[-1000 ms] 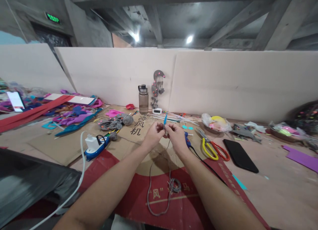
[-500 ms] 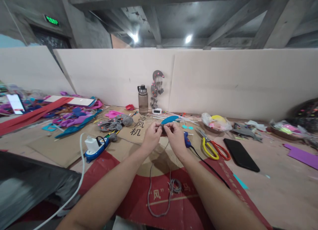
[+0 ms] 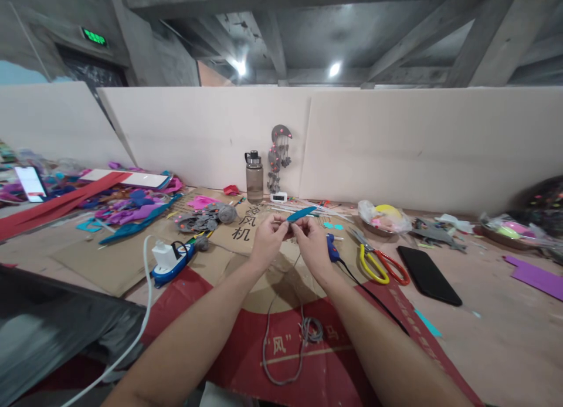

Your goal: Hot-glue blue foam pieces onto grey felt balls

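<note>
Both hands meet over the middle of the cardboard. My left hand (image 3: 269,238) is closed, its fingertips pinched at the near end of a blue felt piece (image 3: 301,214). My right hand (image 3: 311,238) pinches at the same spot from the other side. The blue piece is narrow and sticks out away from me, above the fingers. A grey cord (image 3: 282,383) runs down from between the hands, loops on the red print and ends in a small coil (image 3: 312,329). What lies right between the fingertips is hidden. A blue glue gun (image 3: 332,248) lies just right of my right hand.
Yellow-and-red-handled scissors (image 3: 382,261) and a black phone (image 3: 428,275) lie to the right. A blue power strip (image 3: 175,267) with a white cable sits left. Behind stand a water bottle (image 3: 254,178) and a grey moon ornament (image 3: 280,152). Felt scraps (image 3: 132,207) heap at far left.
The blue piece has tilted between my fingers and now shows a narrower face. Both hands stay almost in place, and the cord and tools lie as before.
</note>
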`<state>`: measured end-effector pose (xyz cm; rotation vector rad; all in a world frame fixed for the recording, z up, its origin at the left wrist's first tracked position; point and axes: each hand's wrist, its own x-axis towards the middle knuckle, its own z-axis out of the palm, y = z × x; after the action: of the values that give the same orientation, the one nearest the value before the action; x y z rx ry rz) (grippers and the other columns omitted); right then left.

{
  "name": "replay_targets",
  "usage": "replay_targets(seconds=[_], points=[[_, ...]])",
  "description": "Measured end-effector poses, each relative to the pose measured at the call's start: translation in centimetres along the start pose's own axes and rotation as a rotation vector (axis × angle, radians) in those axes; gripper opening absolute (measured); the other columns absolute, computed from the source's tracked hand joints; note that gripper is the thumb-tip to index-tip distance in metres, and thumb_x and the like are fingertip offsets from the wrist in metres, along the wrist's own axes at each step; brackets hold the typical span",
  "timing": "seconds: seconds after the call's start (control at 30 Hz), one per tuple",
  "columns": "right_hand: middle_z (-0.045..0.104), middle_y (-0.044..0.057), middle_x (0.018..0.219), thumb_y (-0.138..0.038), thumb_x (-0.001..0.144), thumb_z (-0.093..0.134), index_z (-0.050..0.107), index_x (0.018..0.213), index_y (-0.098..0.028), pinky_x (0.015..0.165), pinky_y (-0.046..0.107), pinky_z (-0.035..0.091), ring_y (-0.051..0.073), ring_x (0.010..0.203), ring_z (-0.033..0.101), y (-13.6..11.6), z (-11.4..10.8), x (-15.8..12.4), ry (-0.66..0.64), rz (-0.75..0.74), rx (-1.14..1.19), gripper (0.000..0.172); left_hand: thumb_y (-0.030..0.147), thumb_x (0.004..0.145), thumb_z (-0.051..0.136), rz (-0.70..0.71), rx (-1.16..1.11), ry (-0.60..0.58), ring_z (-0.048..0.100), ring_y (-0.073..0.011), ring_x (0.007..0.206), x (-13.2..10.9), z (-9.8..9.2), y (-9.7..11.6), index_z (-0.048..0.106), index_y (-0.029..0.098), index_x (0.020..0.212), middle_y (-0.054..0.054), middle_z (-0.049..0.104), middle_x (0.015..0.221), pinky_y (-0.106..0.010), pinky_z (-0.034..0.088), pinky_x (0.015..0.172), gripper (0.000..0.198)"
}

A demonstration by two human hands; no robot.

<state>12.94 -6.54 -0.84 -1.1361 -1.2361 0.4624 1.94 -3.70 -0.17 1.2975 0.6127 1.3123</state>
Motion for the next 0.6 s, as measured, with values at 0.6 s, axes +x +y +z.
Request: replay_targets(seconds=[0.6], points=[[0.060,0.005,0.077,-0.033,0.078,0.054,0.054,0.065,-0.020,0.076,0.033,0.039,0.019,0.077,0.053,0.0,-1.3,0.7,-0.097,-0.210,-0.512,0.018,0.027,0.073,0.060,-0.004,-0.188,0.352,0.066,-0.0117,0.066,3.8,-5.1,0.0,0.045,0.018,0.080,-0.001,0.064,0.077,-0.033,0.058,0.070,0.019]])
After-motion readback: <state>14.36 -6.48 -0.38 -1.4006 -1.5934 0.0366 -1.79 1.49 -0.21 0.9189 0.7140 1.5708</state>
